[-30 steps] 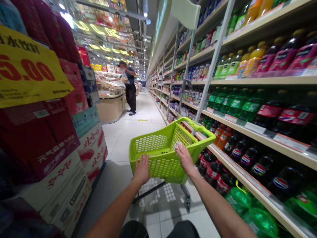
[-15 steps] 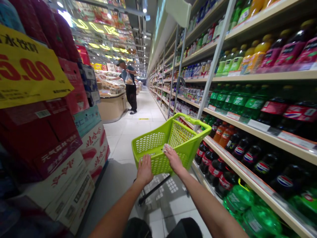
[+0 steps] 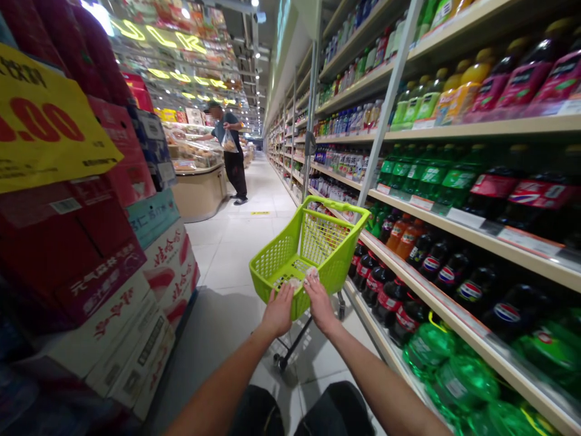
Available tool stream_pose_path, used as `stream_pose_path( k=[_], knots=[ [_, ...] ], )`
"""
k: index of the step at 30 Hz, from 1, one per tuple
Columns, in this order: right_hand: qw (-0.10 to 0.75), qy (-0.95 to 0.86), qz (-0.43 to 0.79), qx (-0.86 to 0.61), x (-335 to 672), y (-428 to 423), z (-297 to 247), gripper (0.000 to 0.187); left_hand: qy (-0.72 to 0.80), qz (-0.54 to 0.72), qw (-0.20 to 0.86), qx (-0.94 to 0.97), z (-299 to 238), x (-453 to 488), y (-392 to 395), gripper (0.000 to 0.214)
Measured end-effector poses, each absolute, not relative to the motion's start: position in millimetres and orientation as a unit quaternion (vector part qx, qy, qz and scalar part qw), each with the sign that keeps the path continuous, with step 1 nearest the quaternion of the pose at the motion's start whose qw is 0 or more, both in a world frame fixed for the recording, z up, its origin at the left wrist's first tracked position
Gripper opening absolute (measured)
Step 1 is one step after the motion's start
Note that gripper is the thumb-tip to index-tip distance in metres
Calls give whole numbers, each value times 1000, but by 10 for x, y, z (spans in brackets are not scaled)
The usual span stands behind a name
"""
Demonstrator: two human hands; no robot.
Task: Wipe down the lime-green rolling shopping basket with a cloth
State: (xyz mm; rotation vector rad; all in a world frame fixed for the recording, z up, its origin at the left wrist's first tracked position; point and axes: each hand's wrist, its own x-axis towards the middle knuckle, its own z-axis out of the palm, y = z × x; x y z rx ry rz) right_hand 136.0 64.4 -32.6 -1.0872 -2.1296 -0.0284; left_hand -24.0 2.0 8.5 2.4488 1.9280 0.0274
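Observation:
A lime-green plastic shopping cart (image 3: 333, 254) stands in front of me, its low end towards me and its raised handle end at the far right. My left hand (image 3: 278, 310) rests over the near rim, fingers curled across the edge. Close beside it, my right hand (image 3: 319, 304) is at the same rim with a crumpled white tissue (image 3: 312, 274) at its fingertips. Another whitish bit shows by the left fingertips; whether it belongs to the same tissue I cannot tell. Inside the basket, only the slotted green floor is visible.
Shelves (image 3: 454, 212) of bottled drinks line the right side, close to the cart. Stacked drink cartons (image 3: 109, 339) with a yellow price sign (image 3: 49, 127) stand on the left. Down the aisle, a person (image 3: 233, 151) holding a plastic bag stands at a display counter (image 3: 200, 194).
The cart has swung round, its near end now pointing more towards me. My left hand has shifted right along the rim, closer to my right hand. The view has turned slightly.

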Motion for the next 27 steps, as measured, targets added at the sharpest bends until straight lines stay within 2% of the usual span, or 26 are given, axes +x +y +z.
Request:
stream_pose_path(
  k=[3, 7, 14, 21, 27],
  knots=[
    [358, -825, -19, -437, 1501, 527, -315, 49, 571, 18, 22, 820, 101, -202, 70, 76],
    [389, -806, -28, -445, 1632, 471, -249, 49, 642, 4, 12, 767, 141, -287, 173, 68],
    [408, -807, -2, -427, 1211, 354, -407, 44, 592, -20, 9, 806, 121, -203, 184, 71],
    [418, -766, -46, -485, 1656, 371, -411, 35, 631, -16, -24, 775, 64, -440, 203, 69],
    [409, -786, -38, -462, 1170, 368, -451, 37, 588, -6, -23, 808, 48, -293, 195, 65]
  ],
)
